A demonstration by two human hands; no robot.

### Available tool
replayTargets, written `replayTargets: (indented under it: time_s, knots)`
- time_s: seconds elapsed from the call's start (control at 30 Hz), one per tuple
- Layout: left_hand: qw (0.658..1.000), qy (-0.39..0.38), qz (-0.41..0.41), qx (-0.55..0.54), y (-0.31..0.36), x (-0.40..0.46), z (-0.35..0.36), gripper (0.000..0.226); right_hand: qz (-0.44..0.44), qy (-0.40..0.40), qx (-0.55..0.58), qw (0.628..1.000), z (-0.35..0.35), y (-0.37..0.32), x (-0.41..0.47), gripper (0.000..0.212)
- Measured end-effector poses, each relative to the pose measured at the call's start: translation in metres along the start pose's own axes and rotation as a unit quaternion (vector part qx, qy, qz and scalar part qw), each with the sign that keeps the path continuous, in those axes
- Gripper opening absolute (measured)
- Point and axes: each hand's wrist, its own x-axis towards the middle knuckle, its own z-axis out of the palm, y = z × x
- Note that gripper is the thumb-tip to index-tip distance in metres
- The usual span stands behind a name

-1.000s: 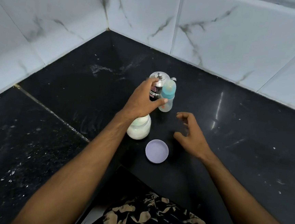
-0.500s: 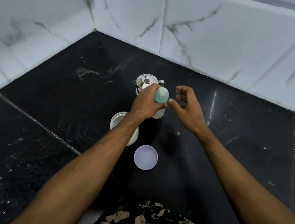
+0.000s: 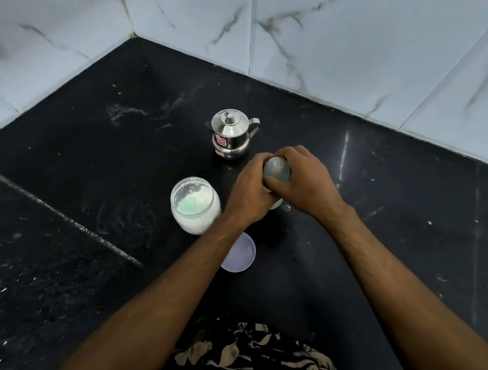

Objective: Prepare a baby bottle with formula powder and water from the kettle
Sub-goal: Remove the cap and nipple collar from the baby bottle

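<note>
The baby bottle (image 3: 277,170) stands on the black counter, with its clear cap showing between my hands. My left hand (image 3: 249,191) wraps its body from the left. My right hand (image 3: 305,181) grips its top from the right. Most of the bottle is hidden by my fingers. A small steel kettle (image 3: 231,133) with its lid on stands just behind and left of the bottle. An open glass jar (image 3: 195,205) of white formula powder, with a green scoop inside, sits left of my left wrist.
The jar's lilac lid (image 3: 241,254) lies on the counter, partly under my left forearm. The black stone counter (image 3: 395,227) runs into a corner of white marble wall tiles (image 3: 352,41). A seam (image 3: 57,212) crosses the counter at left.
My right hand has come in and closed on the bottle's top. My left hand has drawn the bottle nearer and away from the kettle. The camera view shifted, uncovering the kettle and the jar.
</note>
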Motion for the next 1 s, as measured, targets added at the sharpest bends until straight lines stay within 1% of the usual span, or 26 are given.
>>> replayTargets:
  time_s: [0.17, 0.33, 0.47, 0.53, 0.63, 0.7, 0.77, 0.83, 0.87, 0.93, 1.0]
  knots:
    - [0.999, 0.000, -0.032, -0.031, -0.017, -0.010, 0.011, 0.058, -0.016, -0.016, -0.019, 1.000, 0.003, 0.001, -0.005, 0.059]
    - [1.000, -0.005, -0.021, -0.019, -0.025, -0.007, 0.009, 0.059, -0.032, -0.022, -0.005, 0.999, 0.001, 0.004, 0.001, 0.057]
    - [1.000, -0.006, -0.012, -0.021, -0.028, -0.007, 0.010, 0.057, -0.054, -0.056, 0.004, 0.997, -0.003, 0.009, 0.003, 0.056]
    - [1.000, -0.007, -0.002, -0.026, -0.029, -0.007, 0.010, 0.056, -0.072, -0.038, 0.039, 0.996, -0.011, 0.008, 0.004, 0.055]
    - [1.000, -0.014, 0.004, -0.017, -0.030, -0.005, 0.009, 0.055, -0.084, 0.032, 0.091, 0.992, -0.028, 0.004, 0.012, 0.055]
    - [1.000, -0.015, 0.003, -0.015, -0.030, -0.006, 0.010, 0.057, -0.060, 0.049, 0.097, 0.992, -0.035, 0.008, 0.017, 0.059]
    - [1.000, -0.011, 0.008, -0.019, -0.030, -0.007, 0.010, 0.059, -0.013, 0.069, 0.097, 0.993, -0.033, 0.020, 0.015, 0.063]
    - [1.000, -0.005, 0.012, -0.025, -0.031, -0.007, 0.011, 0.061, 0.038, 0.095, 0.090, 0.991, -0.022, 0.038, 0.006, 0.062]
    - [1.000, -0.002, 0.014, -0.026, -0.031, -0.007, 0.011, 0.061, 0.062, 0.096, 0.076, 0.991, -0.015, 0.047, 0.001, 0.061]
    - [1.000, -0.001, 0.015, -0.024, -0.031, -0.007, 0.011, 0.062, 0.107, 0.058, 0.034, 0.992, 0.000, 0.066, -0.010, 0.061]
    - [1.000, -0.001, 0.015, -0.018, -0.032, -0.007, 0.012, 0.063, 0.132, 0.019, 0.005, 0.991, 0.014, 0.081, -0.020, 0.061]
